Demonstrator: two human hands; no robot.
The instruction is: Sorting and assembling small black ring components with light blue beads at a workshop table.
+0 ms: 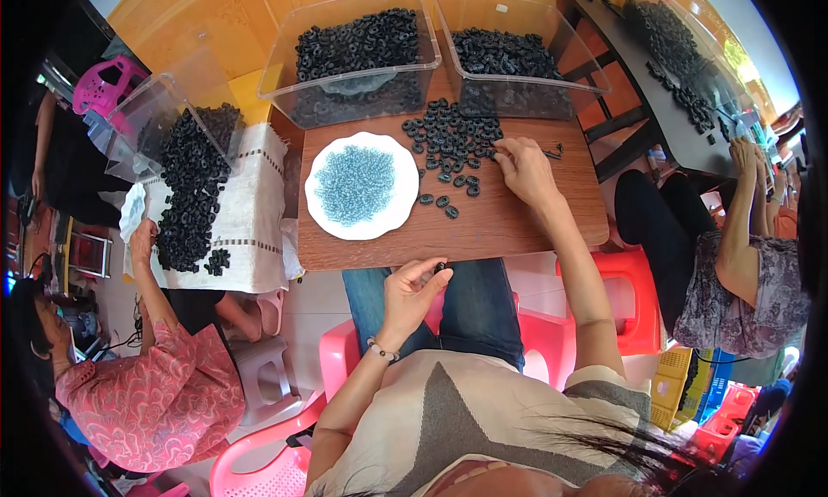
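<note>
Left hand: held above the lap just off the near edge of the wooden table, fingertips pinched on one small black ring; which way the ring's hole faced could not be told.

Right hand: lay on the tabletop, fingers curled onto the right edge of the loose pile of black rings; whether it gripped any could not be told.

White plate: round, left of the pile, holding a heap of small blue beads.

Two clear plastic bins: rectangular, side by side along the table's far edge, both filled with black rings.

Open room: bare wood in the near right part of the tabletop, between the pile and the near edge.

Co-workers sat at either side, each at a separate surface with more black rings.
</note>
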